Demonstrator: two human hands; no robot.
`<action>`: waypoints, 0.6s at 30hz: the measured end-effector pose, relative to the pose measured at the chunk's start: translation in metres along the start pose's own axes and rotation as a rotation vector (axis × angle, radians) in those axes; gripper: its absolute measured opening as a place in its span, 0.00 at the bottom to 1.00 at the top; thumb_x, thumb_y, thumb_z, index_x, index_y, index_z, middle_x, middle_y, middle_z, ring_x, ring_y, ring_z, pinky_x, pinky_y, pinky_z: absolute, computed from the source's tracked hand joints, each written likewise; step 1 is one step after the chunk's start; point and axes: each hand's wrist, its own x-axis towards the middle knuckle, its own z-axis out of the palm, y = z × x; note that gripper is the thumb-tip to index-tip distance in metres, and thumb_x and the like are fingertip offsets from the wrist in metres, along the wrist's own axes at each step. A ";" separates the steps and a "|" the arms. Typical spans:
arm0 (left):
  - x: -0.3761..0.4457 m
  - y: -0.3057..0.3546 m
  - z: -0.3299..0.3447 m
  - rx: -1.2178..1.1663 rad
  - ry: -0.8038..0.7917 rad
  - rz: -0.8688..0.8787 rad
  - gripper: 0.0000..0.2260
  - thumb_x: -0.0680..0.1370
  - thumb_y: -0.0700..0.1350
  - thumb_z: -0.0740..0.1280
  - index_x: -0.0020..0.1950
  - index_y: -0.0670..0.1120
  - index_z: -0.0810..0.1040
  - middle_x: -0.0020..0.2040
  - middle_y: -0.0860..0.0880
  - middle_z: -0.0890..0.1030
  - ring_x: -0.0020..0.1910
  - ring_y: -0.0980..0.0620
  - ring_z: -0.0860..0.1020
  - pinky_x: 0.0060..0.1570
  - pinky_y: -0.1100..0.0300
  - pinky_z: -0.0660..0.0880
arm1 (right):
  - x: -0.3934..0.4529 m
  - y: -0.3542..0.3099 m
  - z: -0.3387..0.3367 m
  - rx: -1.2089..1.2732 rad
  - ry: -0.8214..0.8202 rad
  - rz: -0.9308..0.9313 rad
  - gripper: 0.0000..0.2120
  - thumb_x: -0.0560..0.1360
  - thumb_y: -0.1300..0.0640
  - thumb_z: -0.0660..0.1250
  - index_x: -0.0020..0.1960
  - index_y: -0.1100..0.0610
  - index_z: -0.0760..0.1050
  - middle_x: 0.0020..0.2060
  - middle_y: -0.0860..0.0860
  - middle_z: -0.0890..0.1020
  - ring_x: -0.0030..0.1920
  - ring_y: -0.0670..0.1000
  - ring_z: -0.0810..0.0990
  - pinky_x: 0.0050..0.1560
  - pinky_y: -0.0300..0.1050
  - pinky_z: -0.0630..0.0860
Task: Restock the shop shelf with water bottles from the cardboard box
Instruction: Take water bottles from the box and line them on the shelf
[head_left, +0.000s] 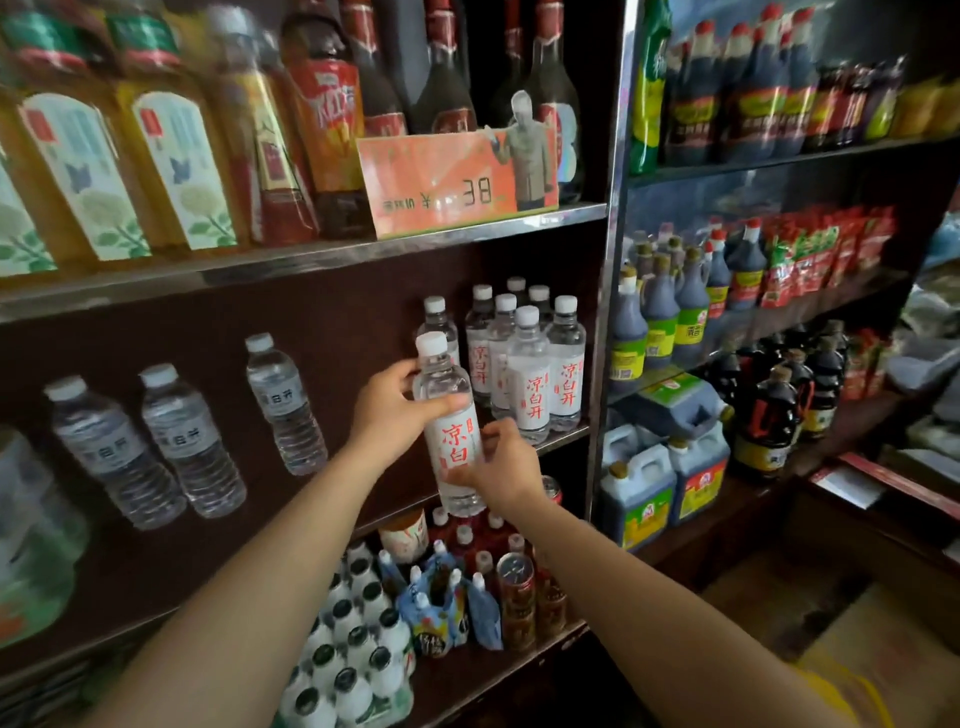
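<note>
Near right, low: corner of a cardboard box (857, 670) on the floor, mostly cut off by the frame edge.

Both forearms reach up from the bottom edge toward the middle shelf (563, 435). Between the hands: one water bottle (451, 415), clear w/ white cap and white label w/ red characters, held a bit tilted, cap leaning left, in front of the shelf edge and not resting on it.

Left hand (392, 410) grips the bottle's upper part from the left, fingers wrapped round the shoulder just above the label. Right hand (501, 470) holds the lower part from the right, fingers curled round at the label's bottom, thumb on the front.

Below the hands, lower shelf: white bottles w/ dark caps (353, 644), blue pouches (441, 613), red cans (517, 597).

Farther back, just right of the held bottle: cluster of same-label bottles (530, 364) standing upright on the middle shelf, packed close. Left on the same shelf: three ribbed clear bottles (192, 441) w/ dark labels, spaced apart.

Top shelf: tea bottles (171, 156), dark glass bottles, an orange price card (457, 179) reading 38.

Far right unit: dark sauce bottles (675, 306) and jugs w/ red-green labels (670, 483).
</note>
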 end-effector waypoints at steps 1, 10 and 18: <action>0.008 -0.005 0.004 0.015 0.003 0.005 0.29 0.58 0.54 0.80 0.57 0.53 0.79 0.50 0.54 0.84 0.49 0.56 0.82 0.53 0.50 0.79 | 0.010 0.004 0.003 -0.012 0.003 0.005 0.29 0.62 0.55 0.80 0.57 0.55 0.69 0.47 0.46 0.78 0.48 0.47 0.78 0.50 0.42 0.76; 0.068 -0.037 0.037 0.105 0.071 0.048 0.26 0.63 0.52 0.79 0.60 0.53 0.78 0.45 0.61 0.78 0.47 0.58 0.80 0.50 0.60 0.77 | 0.080 0.030 0.027 -0.039 0.100 0.010 0.29 0.64 0.50 0.79 0.62 0.51 0.74 0.54 0.49 0.80 0.52 0.50 0.80 0.55 0.47 0.78; 0.103 -0.044 0.051 0.344 0.108 0.196 0.27 0.65 0.56 0.77 0.62 0.52 0.77 0.57 0.51 0.78 0.54 0.50 0.79 0.51 0.60 0.74 | 0.118 0.033 0.038 -0.023 0.188 0.034 0.25 0.70 0.54 0.75 0.64 0.53 0.73 0.52 0.52 0.82 0.53 0.52 0.80 0.50 0.42 0.75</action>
